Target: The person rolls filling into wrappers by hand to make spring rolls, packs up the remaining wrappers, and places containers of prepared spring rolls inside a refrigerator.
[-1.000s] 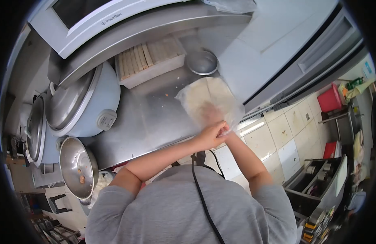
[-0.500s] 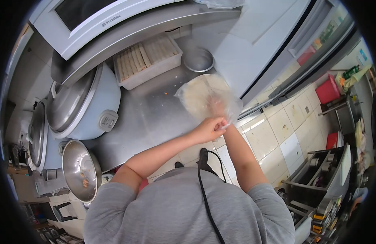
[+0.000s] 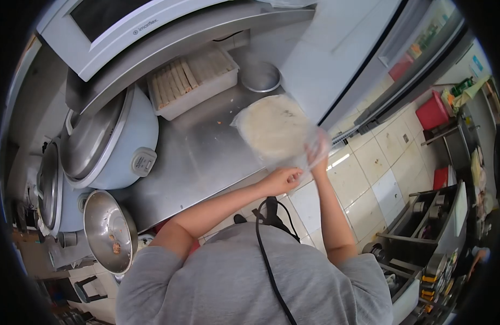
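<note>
The left hand (image 3: 284,181), its forearm angled forward and inward, is curled around the near edge of a clear, thin plastic bag (image 3: 294,163). Beside it, the right hand (image 3: 318,154) points forward, blurred against the film; its grip cannot be told. Ahead of both, a pale, flat, round disc (image 3: 271,127) sits inside the bag.

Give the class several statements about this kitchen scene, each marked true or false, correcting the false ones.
1. The left hand holds a clear, thin plastic bag. True.
2. That bag is empty. False: pale, flat, rounded contents lie inside.
3. Pale cylindrical rolls lie in a white rectangular tub. True.
4. No lid covers the pale-blue rounded cooker nearest that tub. False: a round, silver metal lid sits on this cooker.
</note>
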A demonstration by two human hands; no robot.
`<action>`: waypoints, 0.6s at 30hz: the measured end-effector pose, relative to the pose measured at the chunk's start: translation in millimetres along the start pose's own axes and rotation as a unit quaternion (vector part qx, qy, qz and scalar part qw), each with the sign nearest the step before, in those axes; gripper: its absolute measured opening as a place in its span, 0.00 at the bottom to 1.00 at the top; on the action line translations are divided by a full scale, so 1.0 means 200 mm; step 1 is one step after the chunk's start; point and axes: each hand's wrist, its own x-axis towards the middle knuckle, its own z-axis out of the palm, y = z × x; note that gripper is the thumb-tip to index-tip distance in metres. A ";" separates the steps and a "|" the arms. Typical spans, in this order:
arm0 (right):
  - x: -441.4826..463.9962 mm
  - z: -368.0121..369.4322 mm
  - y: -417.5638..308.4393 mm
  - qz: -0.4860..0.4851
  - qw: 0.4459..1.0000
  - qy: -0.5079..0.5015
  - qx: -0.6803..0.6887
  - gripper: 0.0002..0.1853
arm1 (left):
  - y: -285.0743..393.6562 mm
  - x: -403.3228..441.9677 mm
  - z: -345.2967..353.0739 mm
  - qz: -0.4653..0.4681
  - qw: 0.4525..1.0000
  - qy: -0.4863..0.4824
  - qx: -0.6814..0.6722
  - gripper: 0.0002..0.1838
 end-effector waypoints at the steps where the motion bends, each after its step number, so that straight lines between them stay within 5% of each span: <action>1: -0.01 -0.05 0.14 0.028 0.999 0.036 -0.017 0.27 | -0.03 -0.01 0.03 0.033 0.996 -0.016 0.078 0.22; 3: -0.20 -0.18 0.49 0.197 0.975 -0.076 -0.073 0.25 | 0.03 -0.03 -0.02 0.027 0.988 -0.032 0.151 0.23; 4: -0.34 -0.22 0.81 0.390 0.907 -0.154 -0.048 0.20 | 0.08 -0.04 -0.05 0.019 0.975 -0.040 0.220 0.24; 5: -0.41 -0.33 0.73 0.483 0.870 -0.098 0.021 0.15 | 0.12 -0.04 -0.13 0.012 0.970 -0.048 0.240 0.28; 8: -0.56 -0.45 0.89 0.459 0.885 0.012 -0.071 0.20 | 0.12 -0.01 -0.37 0.027 0.916 -0.022 0.399 0.44; 10: -0.42 -0.38 0.75 0.269 0.956 0.097 -0.070 0.35 | 0.07 0.05 -0.43 0.055 0.866 -0.068 0.492 0.52; 11: -0.34 -0.30 0.66 0.246 0.968 0.031 -0.032 0.43 | 0.03 0.09 -0.44 0.081 0.805 -0.109 0.577 0.60; 13: -0.27 -0.09 0.48 0.240 0.962 -0.098 0.082 0.55 | -0.03 0.18 -0.37 0.121 0.788 -0.150 0.585 0.62; 15: -0.27 0.10 0.34 0.242 0.931 -0.210 0.173 0.56 | -0.13 0.32 -0.30 0.158 0.766 -0.185 0.595 0.64; 18: -0.33 0.13 0.10 0.325 0.812 -0.402 0.271 0.43 | -0.24 0.47 -0.19 0.290 0.786 -0.162 0.521 0.58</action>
